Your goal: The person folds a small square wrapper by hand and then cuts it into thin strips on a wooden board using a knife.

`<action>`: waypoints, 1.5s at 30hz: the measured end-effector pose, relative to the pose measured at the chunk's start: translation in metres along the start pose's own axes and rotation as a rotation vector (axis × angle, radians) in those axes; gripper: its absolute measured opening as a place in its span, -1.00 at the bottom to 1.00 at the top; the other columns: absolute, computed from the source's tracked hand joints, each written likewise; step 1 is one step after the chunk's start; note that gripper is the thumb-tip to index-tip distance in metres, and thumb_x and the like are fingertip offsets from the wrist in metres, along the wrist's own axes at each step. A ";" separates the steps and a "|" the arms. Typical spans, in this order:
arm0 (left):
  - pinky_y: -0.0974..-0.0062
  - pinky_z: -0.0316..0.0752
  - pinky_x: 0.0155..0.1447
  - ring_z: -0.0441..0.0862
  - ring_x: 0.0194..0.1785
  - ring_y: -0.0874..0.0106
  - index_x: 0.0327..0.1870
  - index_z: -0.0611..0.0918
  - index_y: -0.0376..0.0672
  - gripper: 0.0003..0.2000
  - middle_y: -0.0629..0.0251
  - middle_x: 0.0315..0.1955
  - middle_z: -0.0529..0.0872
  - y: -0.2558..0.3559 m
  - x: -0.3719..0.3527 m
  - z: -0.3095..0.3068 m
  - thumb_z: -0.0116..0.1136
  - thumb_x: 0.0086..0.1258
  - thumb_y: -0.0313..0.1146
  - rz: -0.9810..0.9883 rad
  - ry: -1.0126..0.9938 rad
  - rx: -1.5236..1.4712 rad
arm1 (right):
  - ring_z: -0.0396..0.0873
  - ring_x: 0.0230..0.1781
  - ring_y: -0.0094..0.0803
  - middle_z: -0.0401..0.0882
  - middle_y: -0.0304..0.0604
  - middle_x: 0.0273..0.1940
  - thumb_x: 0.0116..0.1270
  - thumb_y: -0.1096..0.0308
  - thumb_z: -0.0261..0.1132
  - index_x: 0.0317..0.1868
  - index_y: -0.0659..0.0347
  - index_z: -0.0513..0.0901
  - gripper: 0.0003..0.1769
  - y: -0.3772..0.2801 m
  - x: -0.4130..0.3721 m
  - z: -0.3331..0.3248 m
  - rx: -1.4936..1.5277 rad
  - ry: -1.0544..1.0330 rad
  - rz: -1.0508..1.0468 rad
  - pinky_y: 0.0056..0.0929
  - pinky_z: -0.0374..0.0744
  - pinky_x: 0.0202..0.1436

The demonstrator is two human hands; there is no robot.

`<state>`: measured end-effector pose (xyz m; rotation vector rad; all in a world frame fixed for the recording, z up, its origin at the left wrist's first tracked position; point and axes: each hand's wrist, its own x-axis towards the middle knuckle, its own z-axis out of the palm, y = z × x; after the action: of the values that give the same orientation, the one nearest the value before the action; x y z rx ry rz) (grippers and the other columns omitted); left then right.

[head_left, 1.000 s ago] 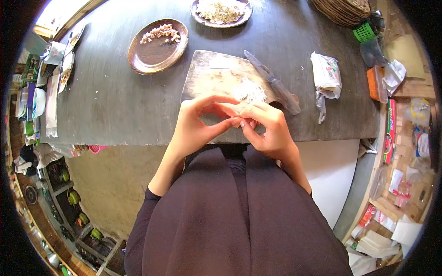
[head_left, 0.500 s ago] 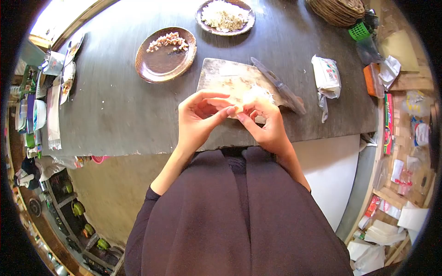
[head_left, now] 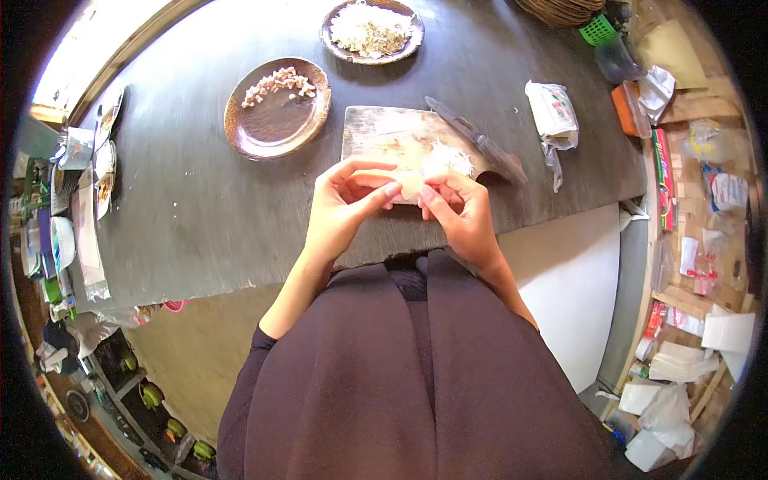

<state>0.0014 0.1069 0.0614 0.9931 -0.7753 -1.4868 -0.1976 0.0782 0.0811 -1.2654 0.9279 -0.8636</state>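
My left hand (head_left: 352, 200) and my right hand (head_left: 462, 210) pinch a small, thin pale piece (head_left: 410, 186) between them, above the near edge of a wooden cutting board (head_left: 368, 132). White shreds (head_left: 448, 160) lie in a little heap on the board, just beyond my right hand. A knife (head_left: 464, 128) rests across the board's right side, its handle pointing away from me. Beyond the board, a brown plate (head_left: 276, 128) holds chopped pinkish-brown pieces (head_left: 280, 84), and a second plate (head_left: 326, 36) is heaped with pale shreds (head_left: 372, 30).
A white plastic packet (head_left: 554, 116) lies on the dark table (head_left: 192, 208) at the right. Farther back are a woven basket (head_left: 564, 10) and a green basket (head_left: 598, 30). Dishes and packages line the left edge; wrappers and papers fill shelves at the right.
The view has shifted and turned slightly. The fingertips are a little farther apart, and more of the pale piece shows between them. The white shreds on the board are less covered.
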 end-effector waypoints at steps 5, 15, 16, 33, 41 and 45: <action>0.53 0.70 0.03 0.81 -0.08 0.46 0.09 0.69 -0.34 -0.69 0.12 -0.17 0.86 0.001 -0.001 -0.005 0.44 0.35 -0.60 -0.001 -0.069 -0.087 | 0.59 -0.38 -0.60 0.69 -0.22 -0.35 0.57 0.42 0.28 -0.03 0.38 0.69 -0.84 -0.010 -0.007 0.006 -0.038 0.041 0.022 -0.58 0.57 -0.26; 0.52 0.71 0.08 0.81 -0.09 0.47 0.06 0.70 -0.36 -0.70 0.12 -0.17 0.85 0.010 0.001 -0.009 0.45 0.32 -0.64 0.091 -0.081 -0.116 | 0.60 -0.34 -0.61 0.76 -0.18 -0.23 0.51 0.43 0.33 -0.05 0.37 0.77 -0.83 -0.020 -0.001 0.022 -0.116 0.126 -0.111 -0.60 0.55 -0.31; 0.52 0.71 0.08 0.81 -0.09 0.47 0.06 0.70 -0.36 -0.70 0.12 -0.17 0.85 0.012 0.001 -0.009 0.45 0.32 -0.64 0.090 -0.081 -0.117 | 0.60 -0.34 -0.61 0.76 -0.18 -0.23 0.51 0.43 0.33 -0.05 0.37 0.77 -0.83 -0.021 0.000 0.023 -0.116 0.127 -0.111 -0.60 0.55 -0.31; 0.48 0.73 0.00 0.80 -0.16 0.47 -0.05 0.70 -0.40 -0.85 0.13 -0.21 0.83 0.031 -0.002 -0.006 0.37 0.42 -0.63 0.239 -0.033 -0.130 | 0.53 -0.43 -0.68 0.66 -0.34 -0.37 0.36 0.52 0.45 -0.10 0.22 0.77 -0.87 -0.028 0.010 0.034 -0.283 0.065 -0.324 -0.64 0.47 -0.43; 0.50 0.70 -0.02 0.79 -0.17 0.48 -0.12 0.68 -0.37 -0.87 0.13 -0.22 0.83 0.031 -0.002 -0.010 0.40 0.39 -0.64 0.278 -0.016 -0.079 | 0.59 -0.32 -0.65 0.71 -0.28 -0.28 0.38 0.53 0.45 -0.09 0.28 0.75 -0.88 -0.034 0.009 0.039 -0.272 0.061 -0.225 -0.62 0.53 -0.25; 0.51 0.70 -0.02 0.79 -0.17 0.49 -0.14 0.68 -0.35 -0.85 0.16 -0.25 0.82 0.032 -0.002 -0.011 0.43 0.35 -0.65 0.289 -0.024 -0.107 | 0.64 -0.25 -0.62 0.74 -0.22 -0.23 0.41 0.57 0.44 -0.06 0.35 0.71 -0.86 -0.040 0.007 0.043 -0.210 0.030 -0.119 -0.61 0.59 -0.12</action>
<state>0.0257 0.1045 0.0857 0.7496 -0.8103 -1.2776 -0.1569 0.0843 0.1226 -1.5045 0.9949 -0.8968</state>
